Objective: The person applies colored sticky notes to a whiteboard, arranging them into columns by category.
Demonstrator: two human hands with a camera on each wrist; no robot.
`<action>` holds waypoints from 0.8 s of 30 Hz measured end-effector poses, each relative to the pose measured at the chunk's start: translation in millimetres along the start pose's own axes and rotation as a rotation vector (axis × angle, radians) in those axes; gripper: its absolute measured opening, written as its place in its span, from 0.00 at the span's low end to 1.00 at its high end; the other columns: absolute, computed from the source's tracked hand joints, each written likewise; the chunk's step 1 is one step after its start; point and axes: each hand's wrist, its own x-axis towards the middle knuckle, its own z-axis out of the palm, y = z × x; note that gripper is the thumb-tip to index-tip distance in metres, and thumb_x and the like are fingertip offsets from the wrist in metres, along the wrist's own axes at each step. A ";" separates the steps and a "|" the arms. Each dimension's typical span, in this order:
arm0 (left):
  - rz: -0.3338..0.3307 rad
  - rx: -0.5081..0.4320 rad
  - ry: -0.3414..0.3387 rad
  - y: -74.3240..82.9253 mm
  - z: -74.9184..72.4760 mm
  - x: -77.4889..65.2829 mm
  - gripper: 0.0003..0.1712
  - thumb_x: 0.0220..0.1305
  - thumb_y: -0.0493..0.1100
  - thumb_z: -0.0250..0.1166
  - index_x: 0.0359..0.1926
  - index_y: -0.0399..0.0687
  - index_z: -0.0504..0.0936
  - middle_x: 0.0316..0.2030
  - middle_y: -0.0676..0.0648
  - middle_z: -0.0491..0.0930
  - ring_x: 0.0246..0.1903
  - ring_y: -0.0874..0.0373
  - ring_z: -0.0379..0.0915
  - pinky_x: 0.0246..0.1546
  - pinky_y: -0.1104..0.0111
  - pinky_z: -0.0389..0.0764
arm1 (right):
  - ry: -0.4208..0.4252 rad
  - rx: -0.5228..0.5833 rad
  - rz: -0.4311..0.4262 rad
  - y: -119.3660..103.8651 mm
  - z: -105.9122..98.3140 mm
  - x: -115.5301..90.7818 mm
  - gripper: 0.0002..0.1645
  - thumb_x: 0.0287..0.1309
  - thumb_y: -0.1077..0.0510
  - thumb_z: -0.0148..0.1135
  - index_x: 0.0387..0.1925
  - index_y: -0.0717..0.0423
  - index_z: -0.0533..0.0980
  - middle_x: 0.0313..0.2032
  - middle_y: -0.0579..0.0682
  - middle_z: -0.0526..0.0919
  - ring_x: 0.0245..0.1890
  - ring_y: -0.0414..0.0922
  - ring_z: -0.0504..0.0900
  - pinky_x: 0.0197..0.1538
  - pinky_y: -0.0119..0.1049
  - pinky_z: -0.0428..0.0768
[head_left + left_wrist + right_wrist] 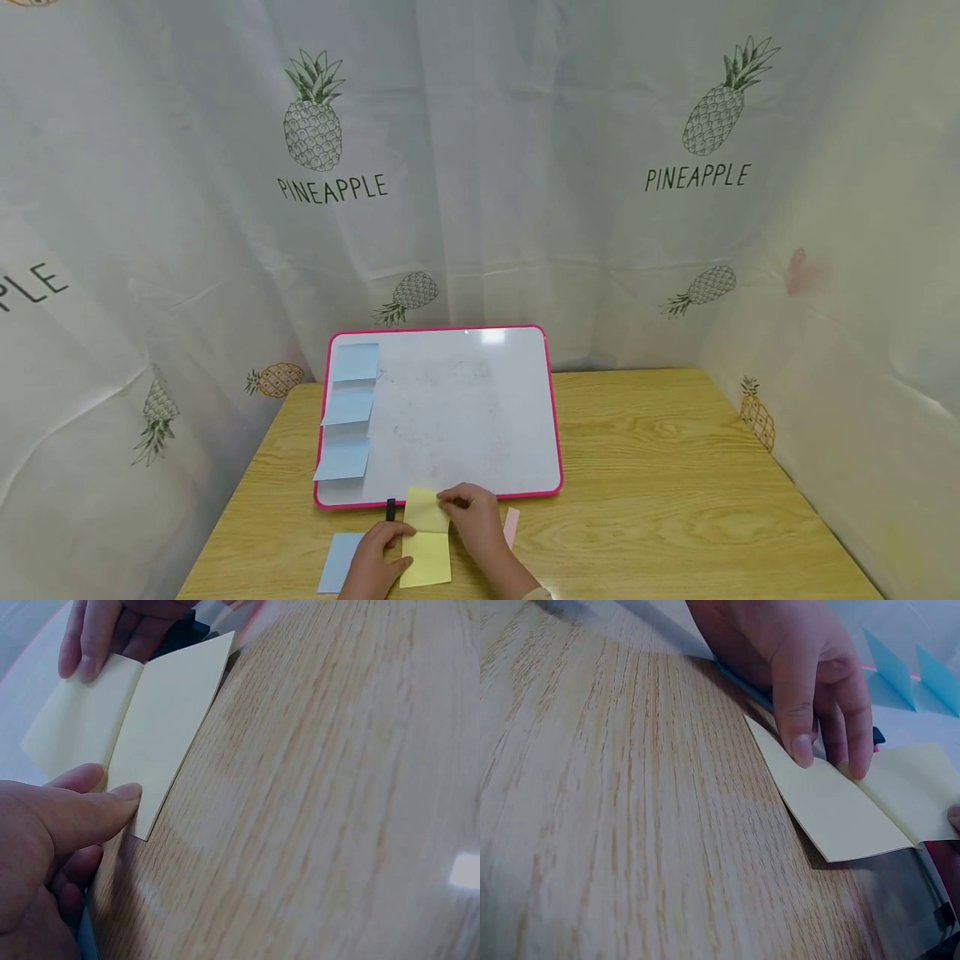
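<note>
While pinched by fingers of left hand (375, 560) and right hand (480, 521), consists of yellow note paper (427, 562), creased across middle; sits over surface (660, 475) at near edge of whiteboard (465, 417).

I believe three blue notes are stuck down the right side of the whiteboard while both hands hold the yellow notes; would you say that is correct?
Not quite: the head view shows the three blue notes down the left side of the whiteboard. The left hand and right hand do hold the yellow notes.
</note>
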 end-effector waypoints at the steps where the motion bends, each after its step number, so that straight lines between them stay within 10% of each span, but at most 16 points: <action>1: 0.000 0.002 0.001 0.4 -0.1 -0.1 0.20 0.49 0.35 0.76 0.44 0.47 0.82 0.45 0.49 0.77 0.41 0.57 0.72 0.41 0.65 0.76 | 0.003 0.005 0.001 -0.2 0.1 0.0 0.07 0.51 0.69 0.71 0.30 0.55 0.87 0.28 0.40 0.84 0.29 0.34 0.78 0.33 0.28 0.79; 17: -0.002 0.020 0.021 4.2 0.5 -1.2 0.22 0.47 0.33 0.76 0.46 0.47 0.82 0.44 0.49 0.78 0.39 0.59 0.71 0.40 0.66 0.75 | 0.097 0.050 -0.162 5.2 -0.4 -2.8 0.08 0.48 0.72 0.71 0.28 0.57 0.86 0.29 0.43 0.85 0.29 0.34 0.80 0.32 0.30 0.80; 24: -0.009 0.024 0.021 2.0 1.1 -1.1 0.23 0.48 0.34 0.76 0.47 0.47 0.81 0.45 0.48 0.77 0.39 0.59 0.71 0.40 0.66 0.75 | 0.088 0.038 -0.007 1.2 -4.5 -2.1 0.07 0.51 0.68 0.72 0.29 0.54 0.86 0.30 0.46 0.85 0.29 0.36 0.79 0.33 0.29 0.79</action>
